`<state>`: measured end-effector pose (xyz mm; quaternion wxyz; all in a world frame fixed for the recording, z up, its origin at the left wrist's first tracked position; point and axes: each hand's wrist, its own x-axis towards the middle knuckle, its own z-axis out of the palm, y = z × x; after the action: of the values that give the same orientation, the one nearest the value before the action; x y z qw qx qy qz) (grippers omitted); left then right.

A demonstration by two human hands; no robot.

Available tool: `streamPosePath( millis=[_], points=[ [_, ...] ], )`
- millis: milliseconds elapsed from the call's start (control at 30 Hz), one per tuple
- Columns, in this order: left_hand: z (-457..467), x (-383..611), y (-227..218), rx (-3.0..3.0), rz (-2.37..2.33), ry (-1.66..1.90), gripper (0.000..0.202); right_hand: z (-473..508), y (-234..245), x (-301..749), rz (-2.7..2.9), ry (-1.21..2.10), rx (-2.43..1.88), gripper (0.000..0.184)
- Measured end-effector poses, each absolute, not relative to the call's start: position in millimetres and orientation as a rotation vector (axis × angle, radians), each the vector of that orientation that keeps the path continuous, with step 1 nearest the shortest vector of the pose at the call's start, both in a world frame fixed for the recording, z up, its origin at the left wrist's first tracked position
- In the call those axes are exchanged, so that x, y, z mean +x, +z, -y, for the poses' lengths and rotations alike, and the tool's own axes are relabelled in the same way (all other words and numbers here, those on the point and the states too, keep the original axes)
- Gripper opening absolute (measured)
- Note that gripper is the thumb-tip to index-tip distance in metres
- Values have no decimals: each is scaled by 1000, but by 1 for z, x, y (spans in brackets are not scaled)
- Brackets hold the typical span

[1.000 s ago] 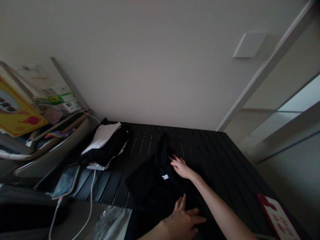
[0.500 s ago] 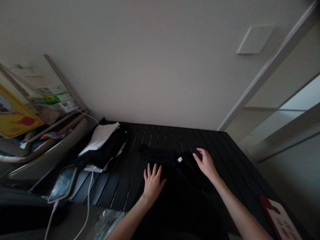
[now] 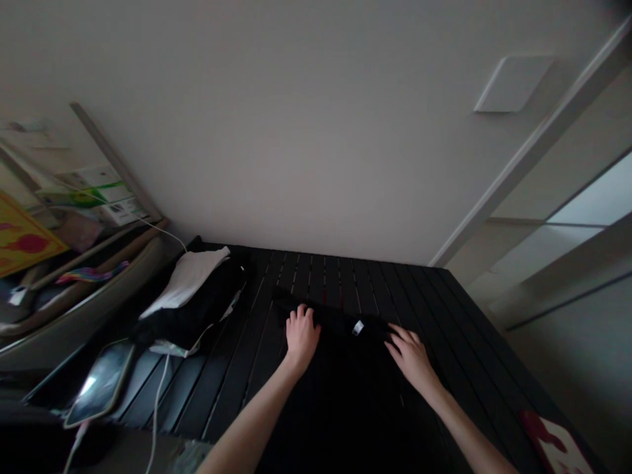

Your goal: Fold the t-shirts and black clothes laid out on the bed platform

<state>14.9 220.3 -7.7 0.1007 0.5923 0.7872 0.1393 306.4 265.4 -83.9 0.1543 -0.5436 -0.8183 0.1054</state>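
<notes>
A black garment (image 3: 340, 395) with a small white label (image 3: 358, 327) lies spread before me, hard to make out against the dark table. My left hand (image 3: 302, 336) is on its upper left part, fingers curled down into the cloth. At the upper right edge, my right hand (image 3: 409, 352) has its bent fingers and thumb closed on the fabric; the fingertips are partly lost in the dark cloth. The label sits between the two hands.
The black slatted table (image 3: 434, 303) stands against a pale wall. Folded black and light clothes (image 3: 190, 283) lie on the left, near a phone (image 3: 101, 382) with a white cable (image 3: 157, 408). A red and white item (image 3: 557, 444) is at lower right. A filled bag (image 3: 133, 270) stands far left.
My left hand has moved up the garment and its spread fingers have curled. My right hand has come down onto the right edge. The label has shifted slightly and tilted.
</notes>
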Motion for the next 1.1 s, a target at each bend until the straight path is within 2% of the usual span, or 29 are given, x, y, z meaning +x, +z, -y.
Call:
streamPosePath(
  millis=[33, 100, 300, 367, 467, 567, 700, 800, 967, 1100],
  points=[
    [-227, 9, -5, 1745, -2301, 371, 31, -273, -79, 308, 2341, 311, -1540, 34],
    [-239, -4, 1, 1735, -2286, 359, 23, -290, -65, 311, 2310, 319, -1593, 35],
    [-290, -19, 43, 1714, -2382, 560, 29, -362, 11, 291, 2148, 60, -2004, 35],
    [-316, -16, 54, 1793, -2370, 689, 37, -389, 34, 273, 1960, -120, -2051, 39],
    [-347, -9, 51, 1973, -2325, 762, 60, -413, 45, 242, 1775, -352, -1961, 47],
    [-351, -5, 19, 2139, -2291, 620, 76, -402, 17, 214, 1868, -421, -1782, 61],
    [-323, -12, -45, 2208, -2246, 377, 60, -346, -64, 192, 2221, -156, -1616, 58],
    [-299, -30, -77, 2136, -2293, 274, 58, -309, -115, 200, 2278, 12, -1691, 58],
    [-265, -61, -80, 2237, -2195, 254, 58, -303, -133, 260, 2439, 30, -1657, 62],
    [-230, -63, -58, 2188, -2183, 258, 44, -310, -125, 305, 2408, -29, -1844, 61]
  ],
)
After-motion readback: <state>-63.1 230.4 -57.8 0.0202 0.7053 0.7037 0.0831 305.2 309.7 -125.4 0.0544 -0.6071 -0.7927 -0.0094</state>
